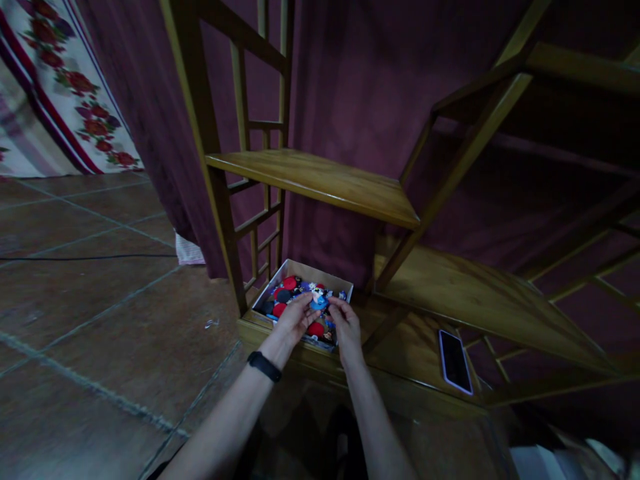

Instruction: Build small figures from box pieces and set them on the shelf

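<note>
Between my two hands, over an open cardboard box (336, 279), is a small blue-and-white figurine (319, 299). My left hand (296, 316) pinches it from the left, with a black band on that wrist. From the right, the fingertips of my right hand (345, 321) meet its edge. Inside the box lie several small pieces with red, black and blue round parts, among them a red one (280, 309). My hands hide part of the box's contents and its front side.
The box stands on the low board of a wooden shelf unit (310, 177). A phone (455, 361) lies on that board to the right. Purple curtain (340, 87) hangs behind. On the tiled floor at left runs a black cable (90, 258).
</note>
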{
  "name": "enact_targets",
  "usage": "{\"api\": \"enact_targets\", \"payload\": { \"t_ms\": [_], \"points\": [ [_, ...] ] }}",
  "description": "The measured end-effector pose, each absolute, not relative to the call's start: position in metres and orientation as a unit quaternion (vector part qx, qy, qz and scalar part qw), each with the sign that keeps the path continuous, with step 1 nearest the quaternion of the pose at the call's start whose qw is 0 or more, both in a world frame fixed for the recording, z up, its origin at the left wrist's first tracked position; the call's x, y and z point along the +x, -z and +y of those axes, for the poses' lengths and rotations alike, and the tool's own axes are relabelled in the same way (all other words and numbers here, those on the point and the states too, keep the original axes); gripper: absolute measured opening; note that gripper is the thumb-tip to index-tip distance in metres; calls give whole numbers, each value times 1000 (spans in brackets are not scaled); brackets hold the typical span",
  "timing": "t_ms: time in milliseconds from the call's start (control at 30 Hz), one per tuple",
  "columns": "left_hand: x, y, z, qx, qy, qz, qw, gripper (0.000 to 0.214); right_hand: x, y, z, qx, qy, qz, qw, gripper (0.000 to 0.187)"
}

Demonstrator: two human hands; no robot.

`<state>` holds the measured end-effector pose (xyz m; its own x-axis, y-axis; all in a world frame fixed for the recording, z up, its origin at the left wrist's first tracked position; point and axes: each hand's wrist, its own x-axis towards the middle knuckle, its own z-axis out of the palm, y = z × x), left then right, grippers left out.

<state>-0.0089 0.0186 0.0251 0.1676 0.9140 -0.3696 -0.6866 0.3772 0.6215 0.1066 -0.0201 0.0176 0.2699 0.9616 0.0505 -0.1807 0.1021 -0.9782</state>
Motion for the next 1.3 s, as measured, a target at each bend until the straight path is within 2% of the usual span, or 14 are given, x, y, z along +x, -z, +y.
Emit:
{"api": "enact_targets", "payload": {
  "t_ms": [200, 600, 1300],
  "points": [
    [-8, -27, 13, 188, -542, 375, 728, 6, 110, -13, -14, -506, -435, -399, 628, 31],
    [-3, -30, 2, 275, -520, 411, 696, 10, 115, -9, -10, -529, -447, -366, 622, 24],
    [-9, -27, 6, 294, -516, 415, 690, 26, 117, -2, -7, -516, -470, -358, 620, 21]
  ]
}}
